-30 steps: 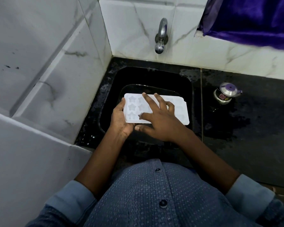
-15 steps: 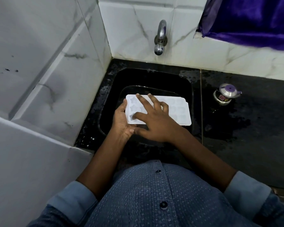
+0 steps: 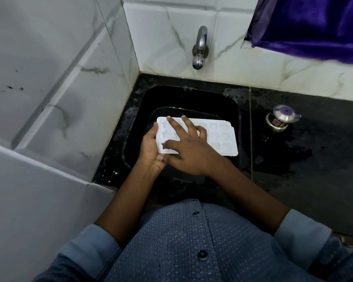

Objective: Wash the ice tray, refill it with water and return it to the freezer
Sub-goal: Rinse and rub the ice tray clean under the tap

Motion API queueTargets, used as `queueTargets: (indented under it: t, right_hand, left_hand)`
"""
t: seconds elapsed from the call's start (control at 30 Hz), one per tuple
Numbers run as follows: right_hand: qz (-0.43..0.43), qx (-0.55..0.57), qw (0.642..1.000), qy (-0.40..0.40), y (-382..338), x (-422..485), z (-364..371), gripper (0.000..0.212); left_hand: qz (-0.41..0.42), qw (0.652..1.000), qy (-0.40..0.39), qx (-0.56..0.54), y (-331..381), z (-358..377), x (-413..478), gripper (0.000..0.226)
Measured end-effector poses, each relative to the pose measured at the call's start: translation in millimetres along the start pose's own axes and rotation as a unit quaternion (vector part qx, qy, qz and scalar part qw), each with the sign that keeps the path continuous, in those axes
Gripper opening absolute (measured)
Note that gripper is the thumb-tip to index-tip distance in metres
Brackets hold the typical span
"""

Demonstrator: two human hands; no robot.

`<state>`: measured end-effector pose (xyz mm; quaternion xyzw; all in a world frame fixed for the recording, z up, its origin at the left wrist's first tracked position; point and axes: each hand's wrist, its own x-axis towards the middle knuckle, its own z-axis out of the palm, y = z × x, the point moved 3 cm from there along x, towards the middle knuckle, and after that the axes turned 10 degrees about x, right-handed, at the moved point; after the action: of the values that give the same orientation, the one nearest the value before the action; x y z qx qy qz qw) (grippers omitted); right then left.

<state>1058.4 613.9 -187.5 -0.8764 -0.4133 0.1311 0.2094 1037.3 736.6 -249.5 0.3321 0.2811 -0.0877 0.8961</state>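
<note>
We see both hands over the black sink [image 3: 190,96]. L hand [image 3: 150,148] grips the white ice tray [image 3: 219,137] at its short end, palm against the edge, fingers curled round it w/ one tip up on the far corner. R hand [image 3: 194,153] lies on top of the tray, palm down, fingers [image 3: 176,127] spread & mostly straight, holding nothing. It covers approx the half of the tray nearest the L hand. One R fingertip sits in a star-shaped cell right beside the L palm. R thumb runs along the tray's near edge & touches the L hand.

Rest of the tray sticks out to the right of the R hand, cells up, approx level, inside the sink's outline. We can't tell if it touches the bottom or what's in the cells.

Steel tap [image 3: 200,47] is on the wall beyond the hands, spout over the sink's far side. Small steel container [image 3: 281,119] w/ purple lid stands on the black countertop [image 3: 324,180], well to the right of the R hand, apart from the sink. Wet patches on the counter betw. the two. Purple cloth [image 3: 314,23] hangs far right, above the counter. White marble-look tiles [image 3: 49,88] are left of the L hand. Blue dotted shirt [image 3: 192,251] & rolled sleeves show below both wrists.
</note>
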Motion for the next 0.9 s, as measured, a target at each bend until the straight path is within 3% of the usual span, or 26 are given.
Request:
queueTargets:
  t: [0.17, 0.57, 0.73, 0.9]
  right_hand:
    - [0.006, 0.007, 1.0, 0.01, 1, 0, -2, 0.052]
    - [-0.004, -0.012, 1.0, -0.007, -3, 1, -3, 0.069]
    - [-0.006, 0.004, 1.0, -0.014, -6, 5, -9, 0.05]
    - [-0.002, -0.002, 0.999, -0.033, -7, 4, -7, 0.056]
  left_hand:
    - [0.011, 1.0, -0.004, -0.006, -2, 3, -2, 0.058]
    - [0.017, 1.0, -0.015, 0.002, 4, 2, -2, 0.057]
    - [0.009, 1.0, -0.018, -0.012, 2, 3, -5, 0.056]
    - [0.001, 1.0, -0.021, -0.007, 4, 4, -9, 0.057]
